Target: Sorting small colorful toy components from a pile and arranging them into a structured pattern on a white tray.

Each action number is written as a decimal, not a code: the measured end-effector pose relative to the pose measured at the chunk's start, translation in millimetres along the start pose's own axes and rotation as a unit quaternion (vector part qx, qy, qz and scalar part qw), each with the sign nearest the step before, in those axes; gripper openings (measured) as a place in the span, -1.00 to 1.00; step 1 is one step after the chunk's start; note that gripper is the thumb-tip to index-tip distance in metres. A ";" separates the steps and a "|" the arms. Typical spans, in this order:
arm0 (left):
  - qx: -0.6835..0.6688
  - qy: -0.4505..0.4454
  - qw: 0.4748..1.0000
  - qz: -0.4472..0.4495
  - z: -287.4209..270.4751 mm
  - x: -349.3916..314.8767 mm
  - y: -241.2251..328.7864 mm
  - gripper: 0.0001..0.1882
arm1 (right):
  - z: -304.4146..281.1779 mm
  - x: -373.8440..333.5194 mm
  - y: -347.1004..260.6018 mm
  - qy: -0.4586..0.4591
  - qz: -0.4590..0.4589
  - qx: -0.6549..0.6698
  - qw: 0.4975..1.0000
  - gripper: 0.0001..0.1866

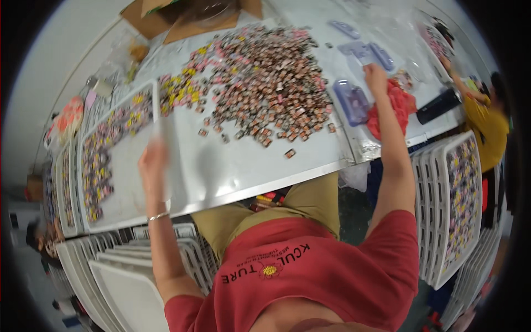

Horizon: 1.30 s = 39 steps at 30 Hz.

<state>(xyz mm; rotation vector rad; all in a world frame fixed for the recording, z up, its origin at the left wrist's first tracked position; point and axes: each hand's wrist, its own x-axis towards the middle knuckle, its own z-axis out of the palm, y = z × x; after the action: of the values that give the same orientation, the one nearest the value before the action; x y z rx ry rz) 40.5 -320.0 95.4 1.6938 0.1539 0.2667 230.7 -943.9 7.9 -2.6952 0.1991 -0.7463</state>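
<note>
Nearest, the person in a red T-shirt (310, 249) sits at a metal-edged white table (260, 180), a stack of white plastic trays (124, 290) below on the left and another upright stack (442, 216) on the right, its outer tray bearing small packed pieces.

The left hand (154, 157), with a silver bracelet (158, 216) at the wrist, hangs by the right side of a white tray (127, 171) on the table. It is motion-blurred, so whether the fingers are parted or hold anything cannot be told.

That tray appears only partly filled: small pieces (99, 160) line its left side and upper end, while much of its middle and right lies bare. By that measure the work looks partway along, since far more pieces lie loose in the broad pile (276, 83) across the table's middle, with a yellow cluster (180, 91) between pile and tray and a lone piece (290, 154) nearer the edge.

Right of the pile, the right hand (375, 78) is raised with fingers curled in, above purple plastic holders (349, 102) and a coral-red cloth or bag (392, 108); whether it grips something cannot be told. A black tumbler (440, 107) lies beyond the cloth.

Farther off are an open cardboard box (191, 25) and, at right, a co-worker in mustard (489, 130).
</note>
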 end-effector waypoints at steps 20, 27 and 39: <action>-0.337 -0.073 0.930 -0.123 93.5 -81.1 -69.6 -0.23 | -17.9 -258.9 -355.2 -0.310 -0.098 0.530 0.783 -0.66; -0.416 -0.046 0.893 -0.167 86.4 -85.3 -68.7 -0.36 | -1.9 -261.6 -350.6 -0.402 -0.075 0.586 0.700 -0.85; -0.497 -0.028 0.853 -0.157 82.5 -80.8 -68.2 -0.51 | -22.0 -92.1 -195.1 -0.021 -0.159 -0.064 0.985 -0.78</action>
<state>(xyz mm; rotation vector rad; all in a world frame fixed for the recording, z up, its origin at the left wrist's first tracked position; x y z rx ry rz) -12.0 -409.9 10.9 0.6201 0.2002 0.0212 149.3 -747.6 51.4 -2.9009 -0.2069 -0.7860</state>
